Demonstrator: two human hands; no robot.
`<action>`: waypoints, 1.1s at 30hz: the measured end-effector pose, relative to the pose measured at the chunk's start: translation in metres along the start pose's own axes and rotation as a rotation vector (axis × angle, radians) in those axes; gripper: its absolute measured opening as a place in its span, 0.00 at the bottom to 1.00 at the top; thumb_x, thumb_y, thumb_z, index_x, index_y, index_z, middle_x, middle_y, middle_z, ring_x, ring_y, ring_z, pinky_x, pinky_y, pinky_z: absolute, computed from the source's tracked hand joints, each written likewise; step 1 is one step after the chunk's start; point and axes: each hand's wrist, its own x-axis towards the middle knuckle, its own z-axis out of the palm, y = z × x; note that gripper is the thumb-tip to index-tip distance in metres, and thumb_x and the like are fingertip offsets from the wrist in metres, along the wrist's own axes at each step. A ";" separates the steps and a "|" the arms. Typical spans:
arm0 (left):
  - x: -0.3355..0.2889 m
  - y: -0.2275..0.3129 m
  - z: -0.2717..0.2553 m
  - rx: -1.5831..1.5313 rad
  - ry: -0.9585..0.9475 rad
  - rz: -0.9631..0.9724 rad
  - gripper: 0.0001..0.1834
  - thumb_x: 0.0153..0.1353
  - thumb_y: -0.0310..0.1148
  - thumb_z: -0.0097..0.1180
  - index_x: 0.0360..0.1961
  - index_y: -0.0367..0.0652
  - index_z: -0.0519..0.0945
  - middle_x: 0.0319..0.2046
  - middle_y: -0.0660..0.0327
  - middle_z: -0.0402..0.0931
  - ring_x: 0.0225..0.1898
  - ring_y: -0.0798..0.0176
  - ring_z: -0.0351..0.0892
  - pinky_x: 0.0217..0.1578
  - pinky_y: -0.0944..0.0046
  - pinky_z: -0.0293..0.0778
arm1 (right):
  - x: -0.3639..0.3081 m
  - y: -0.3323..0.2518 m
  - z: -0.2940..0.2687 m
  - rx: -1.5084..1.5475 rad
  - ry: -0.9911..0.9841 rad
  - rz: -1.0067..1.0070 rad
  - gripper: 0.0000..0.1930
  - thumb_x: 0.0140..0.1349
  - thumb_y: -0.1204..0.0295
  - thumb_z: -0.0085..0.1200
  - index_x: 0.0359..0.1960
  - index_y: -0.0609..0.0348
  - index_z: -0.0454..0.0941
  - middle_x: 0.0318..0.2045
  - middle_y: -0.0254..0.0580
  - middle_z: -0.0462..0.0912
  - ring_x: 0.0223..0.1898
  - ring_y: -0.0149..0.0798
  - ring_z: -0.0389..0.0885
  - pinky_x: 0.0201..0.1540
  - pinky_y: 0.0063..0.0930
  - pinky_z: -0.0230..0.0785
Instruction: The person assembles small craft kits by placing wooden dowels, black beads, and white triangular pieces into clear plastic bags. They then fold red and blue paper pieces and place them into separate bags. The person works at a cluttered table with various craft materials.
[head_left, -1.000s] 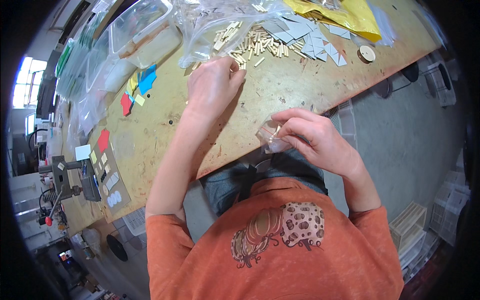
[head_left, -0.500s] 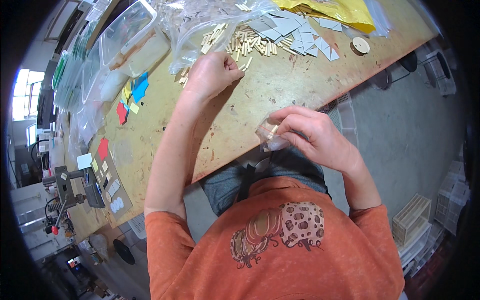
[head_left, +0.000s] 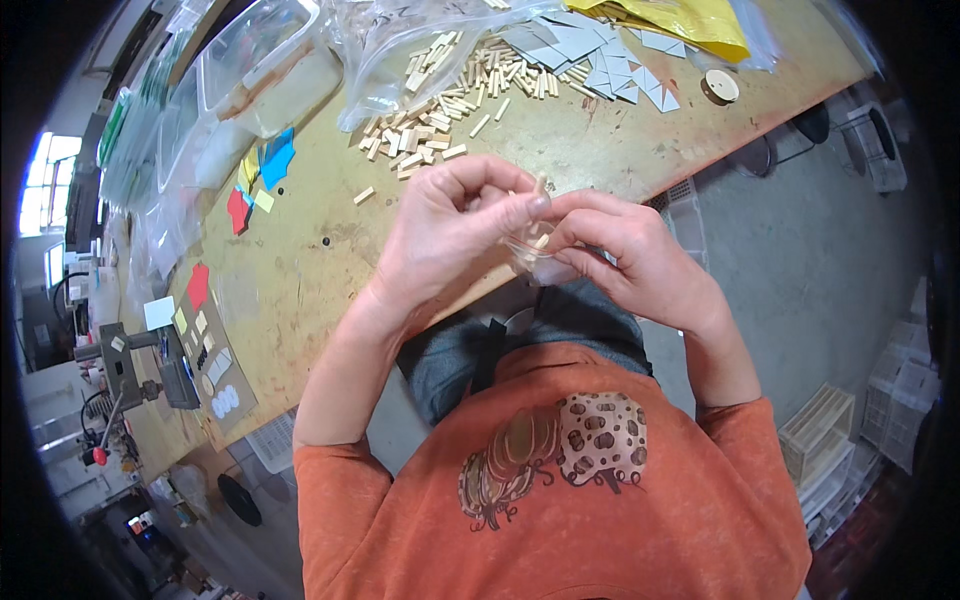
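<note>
A small wooden stick (head_left: 541, 183) is pinched between the thumb and forefinger of my left hand (head_left: 452, 222), just above the mouth of a small clear zip bag (head_left: 545, 268). My right hand (head_left: 622, 245) grips that bag by its side, over the table's front edge. Pale wood shows through the plastic inside the bag. Beyond my hands lie a heap of thin wooden sticks (head_left: 490, 75) and a nearer cluster of short wooden blocks (head_left: 408, 143). A lone block (head_left: 364, 196) rests left of my left wrist.
Grey card triangles (head_left: 610, 70), a yellow bag (head_left: 690, 25) and a round wooden piece (head_left: 720, 87) lie at the far right. A clear plastic tub (head_left: 285, 85) and plastic bags stand far left. A board of sample pieces (head_left: 215, 365) and a clamp device (head_left: 130, 370) are at left.
My left hand has come back from the heap toward me, carrying a wooden stick to the bag's mouth. The block cluster it covered now shows. My right hand still holds the bag.
</note>
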 end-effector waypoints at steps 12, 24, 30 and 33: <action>0.073 -0.018 -0.043 1.323 0.355 0.352 0.13 0.57 0.41 0.64 0.37 0.43 0.86 0.30 0.51 0.83 0.32 0.51 0.83 0.36 0.53 0.77 | -0.004 0.001 0.000 -0.001 -0.015 0.041 0.03 0.60 0.81 0.57 0.35 0.65 0.77 0.46 0.49 0.81 0.40 0.51 0.82 0.43 0.37 0.77; 0.125 -0.018 -0.030 1.374 0.307 0.239 0.15 0.57 0.42 0.61 0.38 0.41 0.83 0.33 0.49 0.83 0.36 0.44 0.83 0.41 0.51 0.78 | -0.014 0.013 -0.009 -0.003 0.025 0.039 0.03 0.60 0.81 0.57 0.36 0.64 0.77 0.46 0.49 0.81 0.42 0.50 0.83 0.45 0.37 0.77; 0.088 -0.003 -0.025 0.758 0.088 0.156 0.12 0.56 0.36 0.63 0.33 0.37 0.82 0.23 0.64 0.77 0.28 0.72 0.75 0.31 0.66 0.71 | -0.017 0.015 -0.013 -0.047 0.040 0.031 0.04 0.61 0.80 0.57 0.37 0.64 0.77 0.47 0.49 0.82 0.41 0.51 0.83 0.44 0.37 0.78; 0.035 0.018 0.005 0.369 -0.053 -0.022 0.09 0.57 0.32 0.65 0.31 0.37 0.83 0.21 0.75 0.71 0.25 0.80 0.67 0.26 0.74 0.63 | -0.017 0.012 -0.012 -0.033 0.039 0.050 0.04 0.61 0.80 0.57 0.37 0.64 0.77 0.48 0.50 0.82 0.41 0.51 0.83 0.44 0.37 0.78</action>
